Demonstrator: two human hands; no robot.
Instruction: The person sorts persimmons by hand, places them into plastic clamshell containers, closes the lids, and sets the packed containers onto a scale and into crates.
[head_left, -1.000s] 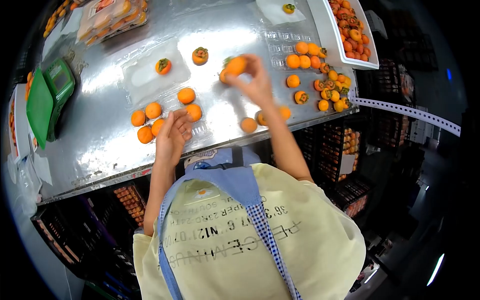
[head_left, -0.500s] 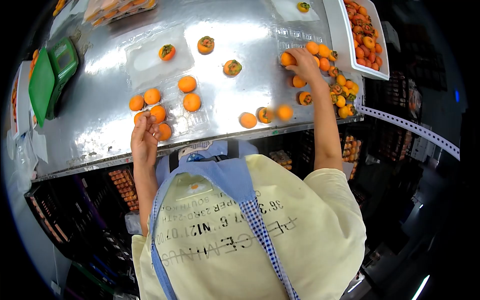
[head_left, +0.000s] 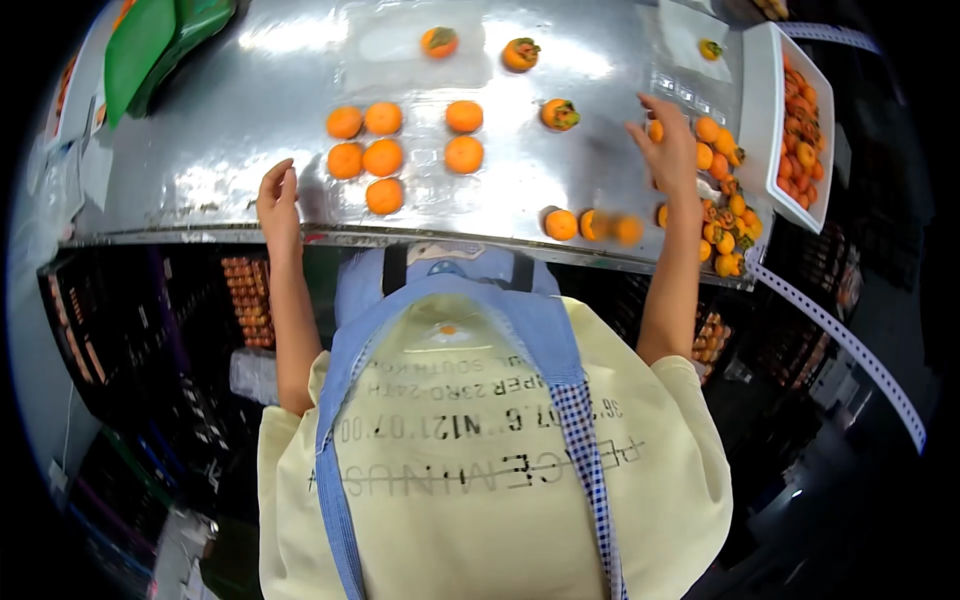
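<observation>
My left hand hovers near the table's front edge, fingers slightly apart and holding nothing, left of a clear tray with several orange persimmons in two groups. My right hand is at the right, thumb and fingers apart and empty, beside another clear tray with several persimmons. Part of one persimmon shows behind the right hand. Between the hands lie single persimmons with green calyxes, one right of the tray and another farther back.
A white box full of persimmons stands at the right. A green scale is at the back left. Loose persimmons lie along the front edge, one blurred. A pale sheet bears one fruit. Stacked crates stand below the table.
The view has shifted. My right hand went from the middle to the right-hand tray and let go of a persimmon. My left hand moved left, away from the fruit in the left tray.
</observation>
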